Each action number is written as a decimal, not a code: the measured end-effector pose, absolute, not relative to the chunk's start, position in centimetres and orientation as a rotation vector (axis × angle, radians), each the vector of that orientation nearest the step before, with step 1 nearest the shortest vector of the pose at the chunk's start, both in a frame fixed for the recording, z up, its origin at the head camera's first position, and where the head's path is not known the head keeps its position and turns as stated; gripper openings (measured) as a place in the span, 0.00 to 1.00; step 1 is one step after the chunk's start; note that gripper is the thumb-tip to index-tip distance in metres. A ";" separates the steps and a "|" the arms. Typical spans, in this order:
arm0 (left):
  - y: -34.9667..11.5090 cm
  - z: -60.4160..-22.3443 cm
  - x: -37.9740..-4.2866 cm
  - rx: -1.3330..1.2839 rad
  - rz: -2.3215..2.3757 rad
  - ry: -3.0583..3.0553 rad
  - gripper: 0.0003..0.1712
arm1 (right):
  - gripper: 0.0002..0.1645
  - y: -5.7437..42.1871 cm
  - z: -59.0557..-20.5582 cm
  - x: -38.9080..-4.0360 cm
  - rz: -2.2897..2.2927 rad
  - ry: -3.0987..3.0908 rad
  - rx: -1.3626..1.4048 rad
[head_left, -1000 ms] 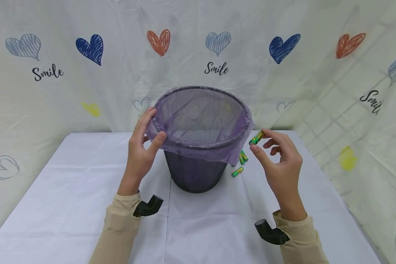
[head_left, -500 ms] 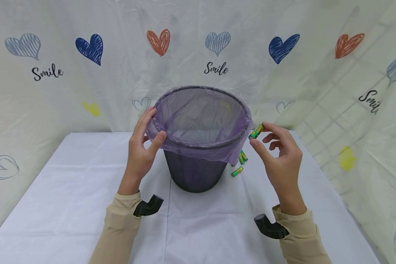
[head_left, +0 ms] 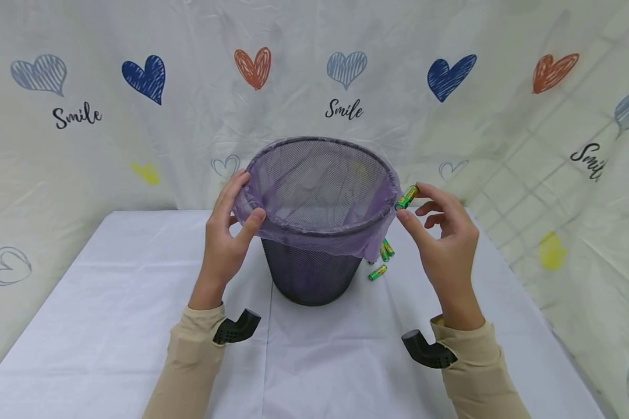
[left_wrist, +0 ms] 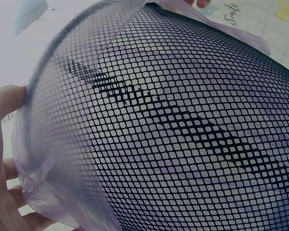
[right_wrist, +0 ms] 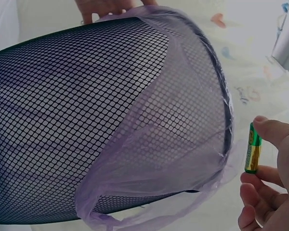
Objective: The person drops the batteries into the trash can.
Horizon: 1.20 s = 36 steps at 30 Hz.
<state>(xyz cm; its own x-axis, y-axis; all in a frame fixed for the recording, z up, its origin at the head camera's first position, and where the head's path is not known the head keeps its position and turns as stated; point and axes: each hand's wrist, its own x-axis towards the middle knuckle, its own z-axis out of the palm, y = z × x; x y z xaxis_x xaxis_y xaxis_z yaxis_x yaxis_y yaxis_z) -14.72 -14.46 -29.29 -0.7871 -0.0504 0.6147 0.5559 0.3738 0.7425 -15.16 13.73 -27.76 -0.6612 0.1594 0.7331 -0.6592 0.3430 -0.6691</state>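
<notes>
Your left grip [head_left: 228,237] held the bin [head_left: 310,276], but your right grip [head_left: 446,240] only pinched a battery [head_left: 406,198] end-to-end, so snagging the bag [head_left: 338,244] could've popped it loose.

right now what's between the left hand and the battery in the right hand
The head view shows the mesh bin, lined with a purple bag, between left hand and held battery.
</notes>
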 end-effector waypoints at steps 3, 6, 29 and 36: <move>-14.5 -29.3 -14.8 -0.440 -1.433 -2.084 0.31 | 0.23 13.5 -27.5 -15.2 1.402 -1.866 0.445; -14.5 -29.3 -14.8 -0.442 -1.429 -2.083 0.31 | 0.23 13.3 -27.3 -15.2 1.399 -1.868 0.443; -14.5 -29.3 -14.8 -0.443 -1.417 -2.087 0.31 | 0.25 12.0 -27.5 -16.1 1.346 -2.003 0.411; -14.6 -29.2 -14.7 -0.445 -1.421 -2.084 0.31 | 0.26 12.8 -29.1 -17.8 1.337 -2.018 0.415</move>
<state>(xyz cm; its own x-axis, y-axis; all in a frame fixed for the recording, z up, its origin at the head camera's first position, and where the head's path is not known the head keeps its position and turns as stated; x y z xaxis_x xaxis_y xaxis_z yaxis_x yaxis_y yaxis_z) -14.75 -14.59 -29.22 -0.7808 -0.0446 0.6232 0.5639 0.3792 0.7336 -17.76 12.77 -29.10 -0.7234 0.0979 0.6834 -0.5911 0.4238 -0.6863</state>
